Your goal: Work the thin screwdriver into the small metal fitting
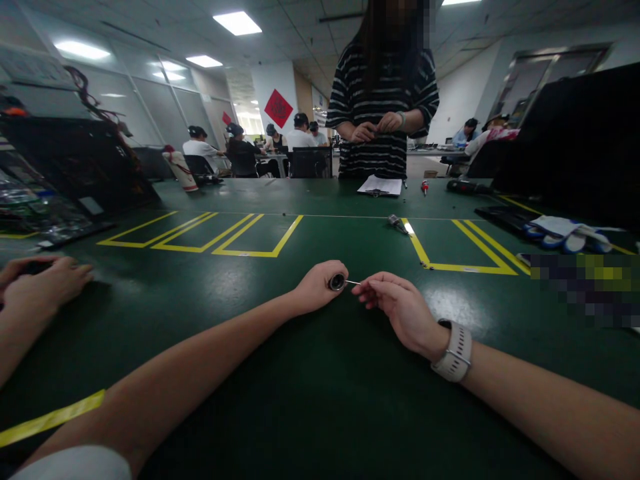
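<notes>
Evidently in hand, dark cylinder [337, 282]: inside the left grip [319, 288], its round mouth facing the wearer; palm and fingers hide most of its body.
Left grip: wrapped firmly round the cylinder, raised above the tabletop [320, 400].
Right grip [397, 310]: thumb and fingertips drawn together, apparently pinching the outer end of a thin metal rod [353, 282].
Thin metal rod: bridges the small gap between the grips, its other end at the cylinder; whether it enters is too small to tell.
Cylinder's handling: likely rigid and fairly light, perhaps slippery if smooth; best held round its barrel, fingers off the mouth.
Rod's handling: probably stiff and very light, easy to drop or to bend under sideways force; a pinch close to the cylinder should steady it.
Beyond the right grip: a small metal piece [399, 225] beside yellow tape [490, 270], with tiny dark bits [423, 264] at the tape's corner.
Elbow room: widest between the forearms, on the wearer's side of both grips.
Left limit: a co-worker's hand [50, 283], well apart from the left grip.
Right limit: gloves [570, 233], well out past the right grip.
Edges: the far one lies well beyond both grips, a standing person [383, 100] behind it; the near one does not show.
</notes>
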`<action>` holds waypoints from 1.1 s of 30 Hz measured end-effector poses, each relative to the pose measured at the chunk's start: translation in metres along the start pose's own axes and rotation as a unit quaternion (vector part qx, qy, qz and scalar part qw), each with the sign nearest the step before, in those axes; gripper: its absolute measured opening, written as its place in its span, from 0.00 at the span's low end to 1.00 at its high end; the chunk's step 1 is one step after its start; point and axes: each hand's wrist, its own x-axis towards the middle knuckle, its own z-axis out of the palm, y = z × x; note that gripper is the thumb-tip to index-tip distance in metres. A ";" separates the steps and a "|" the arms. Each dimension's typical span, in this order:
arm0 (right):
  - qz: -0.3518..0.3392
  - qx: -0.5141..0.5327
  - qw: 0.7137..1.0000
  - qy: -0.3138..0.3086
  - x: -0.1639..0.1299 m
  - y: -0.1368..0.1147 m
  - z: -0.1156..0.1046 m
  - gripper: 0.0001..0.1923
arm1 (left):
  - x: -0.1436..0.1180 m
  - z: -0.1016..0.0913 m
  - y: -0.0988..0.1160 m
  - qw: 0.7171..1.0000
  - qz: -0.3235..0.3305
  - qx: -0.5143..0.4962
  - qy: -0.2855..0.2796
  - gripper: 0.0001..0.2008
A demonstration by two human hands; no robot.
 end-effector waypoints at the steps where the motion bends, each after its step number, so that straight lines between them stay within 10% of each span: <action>1: -0.002 0.000 1.000 0.000 -0.001 0.001 0.000 0.07 | 0.000 0.000 0.000 1.000 -0.001 -0.004 0.004 0.03; 11: -0.125 -0.246 0.961 -0.011 -0.010 0.005 0.003 0.08 | 0.001 0.002 0.004 0.986 0.002 0.162 -0.041 0.03; 24: -0.001 0.007 1.000 0.014 -0.001 0.000 -0.001 0.06 | 0.000 0.000 0.003 0.999 0.018 0.039 -0.034 0.03; 33: -0.109 -0.211 0.971 0.003 -0.010 0.002 0.003 0.07 | 0.001 0.002 0.002 0.993 -0.004 0.114 -0.039 0.03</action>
